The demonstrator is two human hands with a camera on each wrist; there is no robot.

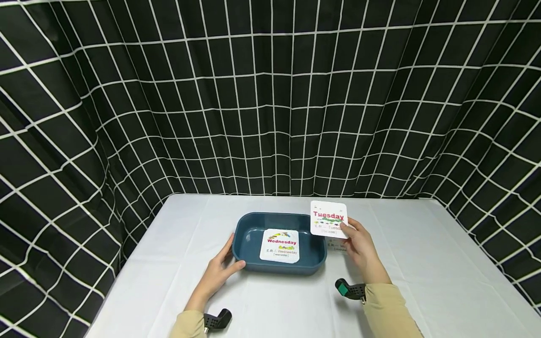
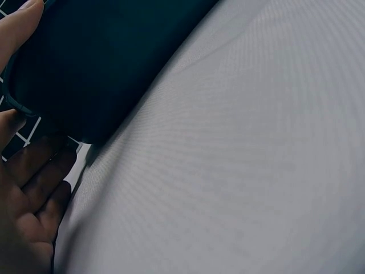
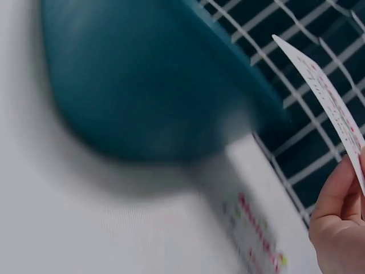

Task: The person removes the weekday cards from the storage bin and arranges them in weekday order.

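A dark teal plastic bin [image 1: 281, 269] stands on the table with a white "Wednesday" card [image 1: 279, 251] lying face up inside, seemingly on top of other cards. My left hand [image 1: 214, 277] holds the bin's near left corner, thumb on the front and a fingertip at the left side; its other fingers [image 2: 48, 177] hang loosely curled. Between thumb and fingers, my right hand [image 1: 364, 249] pinches a white "Tuesday" card [image 1: 326, 217], raised above the bin's right end. Below that hand, another printed card [image 1: 336, 246] lies on the table beside the bin, partly covered.
White cloth covers the table [image 1: 169, 263]. A black curtain with a white grid [image 1: 291, 117] hangs behind it and along both sides. Each wrist wears a black camera mount, one on the left [image 1: 217, 320] and one on the right [image 1: 351, 289].
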